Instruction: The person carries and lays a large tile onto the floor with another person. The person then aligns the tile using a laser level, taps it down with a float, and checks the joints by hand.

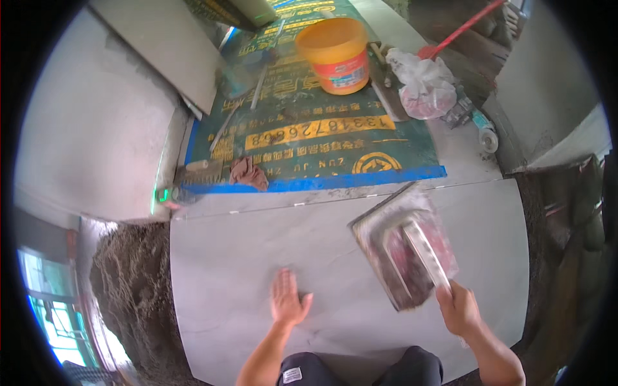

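Note:
A large pale grey tile (pixel 225 270) lies flat in front of my knees. My left hand (pixel 290 303) rests palm down on its middle, with the fingers stretched out and the thumb apart. To the right, my right hand (pixel 460 312) is wrapped round the pale bar handle of a float-like tool (pixel 426 248). This tool has a flat, roughly rectangular plate, dirty grey with reddish patches, and is smeared by motion. It is tilted over the right half of the tile; whether it touches the surface I cannot tell.
Rough dark mortar (pixel 129 283) borders the tile's left side. Beyond its far edge lies a green printed sheet (pixel 290 151) edged with blue tape (pixel 322 182). An orange bucket (pixel 331 48), a brownish rag (pixel 249 174) and a white plastic bag (pixel 425 83) sit there. Walls flank both sides.

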Motion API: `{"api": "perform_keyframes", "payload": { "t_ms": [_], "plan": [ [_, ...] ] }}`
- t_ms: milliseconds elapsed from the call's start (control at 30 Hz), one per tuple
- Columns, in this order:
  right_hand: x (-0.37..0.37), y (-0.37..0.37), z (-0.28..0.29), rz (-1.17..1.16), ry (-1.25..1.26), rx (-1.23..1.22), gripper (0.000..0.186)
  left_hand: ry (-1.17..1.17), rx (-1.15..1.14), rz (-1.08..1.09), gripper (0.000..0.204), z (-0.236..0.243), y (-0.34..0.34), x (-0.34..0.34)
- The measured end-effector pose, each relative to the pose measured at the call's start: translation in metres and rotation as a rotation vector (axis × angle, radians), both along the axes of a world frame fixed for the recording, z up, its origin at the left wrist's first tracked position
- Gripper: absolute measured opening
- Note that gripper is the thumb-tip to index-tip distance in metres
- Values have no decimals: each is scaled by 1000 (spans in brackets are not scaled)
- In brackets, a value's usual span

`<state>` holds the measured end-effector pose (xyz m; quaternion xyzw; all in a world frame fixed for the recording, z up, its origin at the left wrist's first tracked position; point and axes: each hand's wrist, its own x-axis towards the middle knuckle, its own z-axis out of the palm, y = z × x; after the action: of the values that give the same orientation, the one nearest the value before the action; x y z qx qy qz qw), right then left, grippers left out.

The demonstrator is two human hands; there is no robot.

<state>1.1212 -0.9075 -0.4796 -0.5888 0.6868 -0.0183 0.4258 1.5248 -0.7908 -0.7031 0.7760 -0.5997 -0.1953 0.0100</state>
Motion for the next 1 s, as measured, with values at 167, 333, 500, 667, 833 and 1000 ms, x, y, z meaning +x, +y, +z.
{"api": "perform_keyframes", "payload": {
  "t_ms": [167,333,500,667,833,1000],
  "plan": [
    [18,41,-26,174,277,48,42,-158,-68,533,90,5,135,59],
    [54,8,-129,286,478,104,66,-173,-116,545,91,-21,157,68],
    [105,-3,-124,409,360,6,68,-85,-80,693,92,-7,200,77],
    [176,13,-118,603,352,172,67,-224,149,1524,86,-8,267,77],
    [328,89,-83,881,35,85,64,-357,286,1730,80,-28,275,76],
    [401,161,-10,1400,-306,-213,49,-326,558,1628,84,-18,277,70]
  ]
}}
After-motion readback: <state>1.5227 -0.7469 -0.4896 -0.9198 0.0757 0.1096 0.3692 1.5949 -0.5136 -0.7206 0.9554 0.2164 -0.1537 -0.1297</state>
